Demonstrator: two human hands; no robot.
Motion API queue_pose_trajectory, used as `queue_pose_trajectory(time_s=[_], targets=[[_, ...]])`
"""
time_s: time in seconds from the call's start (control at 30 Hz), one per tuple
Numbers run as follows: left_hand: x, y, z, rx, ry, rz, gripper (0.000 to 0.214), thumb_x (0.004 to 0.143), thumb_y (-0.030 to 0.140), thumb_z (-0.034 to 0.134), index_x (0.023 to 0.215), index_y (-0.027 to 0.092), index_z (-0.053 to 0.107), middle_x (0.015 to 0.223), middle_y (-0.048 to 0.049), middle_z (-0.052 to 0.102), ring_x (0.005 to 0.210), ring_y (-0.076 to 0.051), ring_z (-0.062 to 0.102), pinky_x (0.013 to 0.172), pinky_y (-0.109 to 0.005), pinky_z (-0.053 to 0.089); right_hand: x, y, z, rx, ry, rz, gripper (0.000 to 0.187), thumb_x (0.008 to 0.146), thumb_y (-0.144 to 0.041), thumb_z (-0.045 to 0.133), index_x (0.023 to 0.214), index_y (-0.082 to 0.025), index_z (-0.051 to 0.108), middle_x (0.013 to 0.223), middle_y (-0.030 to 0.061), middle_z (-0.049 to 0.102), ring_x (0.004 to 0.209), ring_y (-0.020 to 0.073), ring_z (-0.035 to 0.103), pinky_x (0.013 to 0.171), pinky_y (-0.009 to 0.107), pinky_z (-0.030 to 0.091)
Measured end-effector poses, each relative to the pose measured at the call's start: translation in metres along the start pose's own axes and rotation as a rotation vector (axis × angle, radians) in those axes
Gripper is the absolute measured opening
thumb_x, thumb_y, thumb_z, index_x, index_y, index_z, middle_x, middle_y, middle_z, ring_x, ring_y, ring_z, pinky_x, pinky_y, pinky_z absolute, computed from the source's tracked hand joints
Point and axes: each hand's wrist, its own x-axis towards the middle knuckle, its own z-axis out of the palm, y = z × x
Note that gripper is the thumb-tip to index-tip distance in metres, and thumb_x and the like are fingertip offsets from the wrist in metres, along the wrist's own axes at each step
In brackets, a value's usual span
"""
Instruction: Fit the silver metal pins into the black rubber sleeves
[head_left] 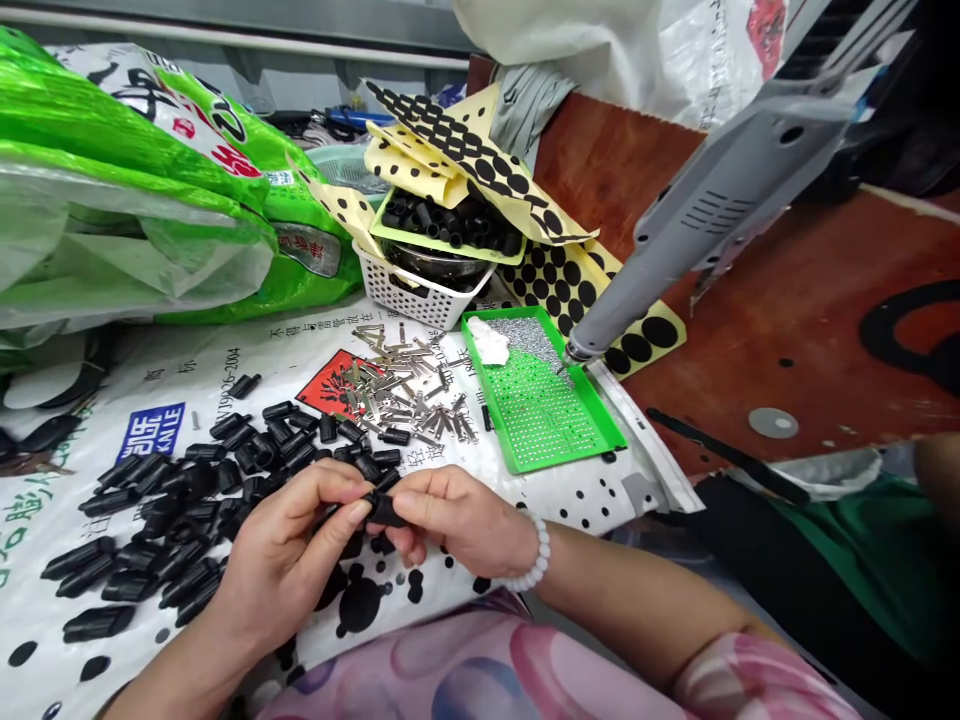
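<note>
Both hands meet over the near edge of the white printed sheet, pinching one small black plastic part point(385, 509) between them. My left hand point(289, 545) has thumb and forefinger closed on its left end. On its right end the thumb and fingers of my right hand point(457, 515) are closed; a pale bead bracelet circles that wrist. Many similar black plastic parts point(161, 515) lie heaped left of and behind my left hand. Beyond the hands is a scattered pile of small flat metal pieces point(409, 385). My fingers partly hide the held part.
A green tray point(517, 460) holds tiny silvery pieces, with a grey electric screwdriver point(660, 220) slanting down to it. Behind, a white basket point(416, 300) carries a container of black parts and yellow sheets of black dots point(562, 285). A large green bag point(187, 200) stands left.
</note>
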Motion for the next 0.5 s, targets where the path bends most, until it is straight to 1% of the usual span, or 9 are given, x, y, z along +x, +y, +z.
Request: queue_pose_trajectory(time_s=[0.07, 0.17, 0.23, 0.3, 0.33, 0.37, 0.4, 0.43, 0.5], targets=[[0.001, 0.002, -0.001, 0.034, 0.014, 0.004, 0.009, 0.080, 0.014, 0.054, 0.082, 0.022, 0.056, 0.084, -0.0011, 0.061, 0.074, -0.013, 0.061, 0.063, -0.020, 0.050, 0.000, 0.000, 0.000, 0.039, -0.015, 0.025, 0.039, 0.072, -0.047, 0.066, 0.080, -0.009, 0.065, 0.055, -0.0040, 0.054, 0.043, 0.0042, 0.048, 0.048, 0.020, 0.041], [0.001, 0.003, -0.002, 0.059, -0.003, 0.006, 0.008, 0.080, 0.015, 0.055, 0.080, 0.023, 0.057, 0.083, -0.0011, 0.061, 0.073, -0.013, 0.061, 0.063, -0.020, 0.049, 0.001, 0.001, -0.001, 0.169, -0.103, 0.116, 0.038, 0.077, -0.044, 0.063, 0.082, -0.007, 0.065, 0.055, -0.0042, 0.051, 0.042, 0.0044, 0.046, 0.050, 0.023, 0.045], [0.000, 0.003, -0.004, 0.047, -0.017, -0.006, 0.007, 0.080, 0.016, 0.055, 0.079, 0.023, 0.057, 0.083, -0.0013, 0.062, 0.072, -0.013, 0.061, 0.063, -0.020, 0.049, 0.001, 0.003, -0.002, 0.220, -0.151, 0.164, 0.036, 0.080, -0.041, 0.060, 0.084, -0.006, 0.065, 0.057, -0.0036, 0.051, 0.043, 0.0042, 0.045, 0.051, 0.023, 0.045], [0.000, 0.002, -0.006, 0.032, -0.033, -0.029, 0.006, 0.080, 0.018, 0.055, 0.078, 0.023, 0.058, 0.082, -0.0018, 0.062, 0.073, -0.014, 0.061, 0.064, -0.020, 0.049, 0.001, 0.003, -0.001, 0.229, -0.179, 0.212, 0.035, 0.082, -0.041, 0.057, 0.083, -0.007, 0.064, 0.057, -0.0042, 0.048, 0.044, 0.0037, 0.042, 0.052, 0.023, 0.044], [-0.001, 0.002, -0.007, 0.019, -0.049, -0.044, 0.005, 0.080, 0.019, 0.055, 0.077, 0.023, 0.058, 0.082, -0.0019, 0.062, 0.073, -0.014, 0.061, 0.064, -0.020, 0.049, 0.000, 0.003, 0.001, 0.195, -0.182, 0.224, 0.036, 0.083, -0.042, 0.054, 0.083, -0.008, 0.063, 0.057, -0.0045, 0.047, 0.044, 0.0037, 0.041, 0.052, 0.023, 0.044], [-0.001, 0.002, -0.008, 0.001, -0.071, -0.065, 0.005, 0.080, 0.020, 0.055, 0.077, 0.023, 0.059, 0.082, -0.0019, 0.063, 0.072, -0.014, 0.062, 0.063, -0.020, 0.050, 0.000, 0.001, 0.003, 0.114, -0.176, 0.218, 0.037, 0.085, -0.044, 0.051, 0.082, -0.008, 0.062, 0.057, -0.0043, 0.047, 0.043, 0.0041, 0.041, 0.051, 0.023, 0.043], [-0.001, 0.002, -0.009, -0.022, -0.092, -0.087, 0.005, 0.081, 0.021, 0.055, 0.077, 0.023, 0.059, 0.082, -0.0018, 0.063, 0.071, -0.013, 0.062, 0.062, -0.019, 0.050, -0.001, -0.002, 0.005, -0.023, -0.158, 0.188, 0.039, 0.086, -0.045, 0.048, 0.081, -0.009, 0.061, 0.057, -0.0036, 0.048, 0.043, 0.0047, 0.041, 0.049, 0.023, 0.041], [-0.001, 0.003, -0.009, -0.045, -0.109, -0.111, 0.006, 0.081, 0.023, 0.055, 0.078, 0.023, 0.059, 0.082, -0.0017, 0.063, 0.070, -0.013, 0.062, 0.061, -0.019, 0.050, -0.002, -0.007, 0.007, -0.215, -0.129, 0.123, 0.039, 0.088, -0.044, 0.045, 0.080, -0.010, 0.061, 0.058, -0.0025, 0.050, 0.044, 0.0057, 0.043, 0.048, 0.022, 0.039], [0.001, 0.005, -0.011, -0.074, -0.108, -0.148, 0.006, 0.080, 0.026, 0.056, 0.078, 0.023, 0.061, 0.080, -0.0015, 0.064, 0.067, -0.013, 0.062, 0.059, -0.019, 0.050, -0.003, -0.021, 0.010, -0.689, -0.048, -0.079, 0.035, 0.090, -0.038, 0.042, 0.082, -0.011, 0.062, 0.064, 0.0009, 0.056, 0.053, 0.0086, 0.049, 0.053, 0.023, 0.039]])
